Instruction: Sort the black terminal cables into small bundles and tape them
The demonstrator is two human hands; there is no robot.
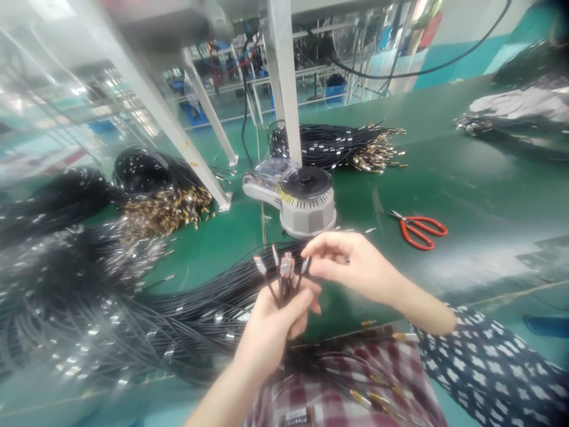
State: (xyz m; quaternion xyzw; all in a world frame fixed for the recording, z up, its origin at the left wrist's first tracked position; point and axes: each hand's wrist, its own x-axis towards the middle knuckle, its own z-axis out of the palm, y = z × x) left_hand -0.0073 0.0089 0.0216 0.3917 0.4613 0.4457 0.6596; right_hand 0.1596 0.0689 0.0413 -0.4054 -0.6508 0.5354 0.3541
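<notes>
- Left hand (278, 317) is closed round a small bunch of black cables (284, 290), their silver plugs (287, 264) poking up above the fist at uneven heights.
- Right hand (355, 264) has thumb and forefinger nearly together at the outermost plug on that side; whether it is pinched or merely touched, I cannot tell.
- The bunch is held up before the front edge of the green table (471, 172), with more cables (355, 388) below it over the checked cloth (413, 370).
- Just beyond lie a long spread of cables (208, 287) and a white machine with a black disc (307, 210); red-handled scissors (424, 231) rest to the right.
- The step in hand looks like gathering and evening up plug ends.
- My judgement: the next move calls for a light fingertip pull on single plugs while the left grip stays snug.
</notes>
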